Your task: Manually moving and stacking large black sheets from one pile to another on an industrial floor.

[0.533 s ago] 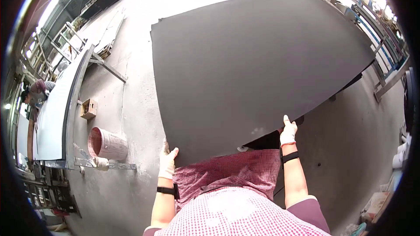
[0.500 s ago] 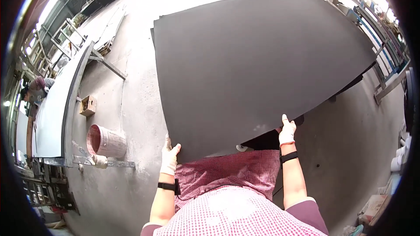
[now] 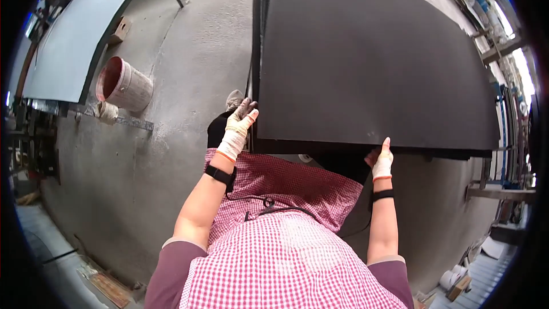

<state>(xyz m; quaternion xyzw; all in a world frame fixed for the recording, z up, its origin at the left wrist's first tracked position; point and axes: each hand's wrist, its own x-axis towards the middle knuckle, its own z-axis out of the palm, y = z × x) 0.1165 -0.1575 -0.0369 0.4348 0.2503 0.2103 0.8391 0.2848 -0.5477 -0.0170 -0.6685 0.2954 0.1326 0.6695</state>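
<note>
A large dark grey flat panel (image 3: 366,57) fills the upper middle and right of the view, held level above the concrete floor. My left hand (image 3: 237,126), in a white glove, grips the panel's near left corner. Gloved too, my right hand (image 3: 381,160) holds its near edge from below, thumb up against the rim. More dark sheets show stacked under the panel along its left and near edges. Both wrists carry black bands. My foot shows just beyond the left hand.
A pink-stained bucket (image 3: 123,84) stands on the floor at left beside a metal rail. A long grey-blue board (image 3: 74,28) rests on supports at upper left, with a small wooden block (image 3: 120,28) near it. Metal racks (image 3: 503,137) line the right side.
The panel has swung round and come closer, its left edge now running straight away from me. My left hand has shifted up to its near left corner; the bucket appears higher in view.
</note>
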